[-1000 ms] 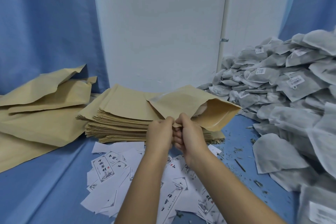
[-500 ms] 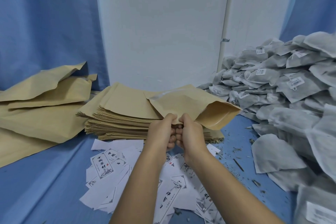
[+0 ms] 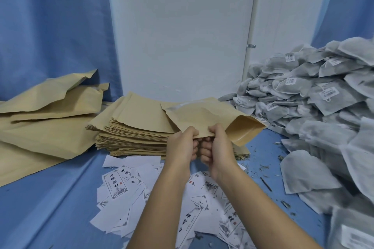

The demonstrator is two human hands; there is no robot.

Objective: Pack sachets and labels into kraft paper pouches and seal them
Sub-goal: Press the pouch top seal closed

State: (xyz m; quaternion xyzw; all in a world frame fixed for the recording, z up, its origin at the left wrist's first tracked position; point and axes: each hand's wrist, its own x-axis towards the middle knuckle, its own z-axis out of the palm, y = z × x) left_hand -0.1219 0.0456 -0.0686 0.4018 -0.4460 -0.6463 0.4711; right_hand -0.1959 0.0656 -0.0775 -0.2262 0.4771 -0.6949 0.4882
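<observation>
Fingers of the left hand and right hand grip the near edge of a kraft paper pouch above the blue-covered table. The pouch mouth gapes rightward; I cannot tell its contents. Behind it sit a stack of flat pouches, a white wall and blue curtains. Printed labels lie scattered below, and grey sachets are heaped on the right.

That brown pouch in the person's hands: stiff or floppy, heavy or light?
Probably light: the kraft pouch juts out from pinches by the left hand and right hand at one edge. Likely semi-stiff, since it holds its shape with only a gentle bow. Its mouth gapes open, so it may crease if squeezed.
</observation>
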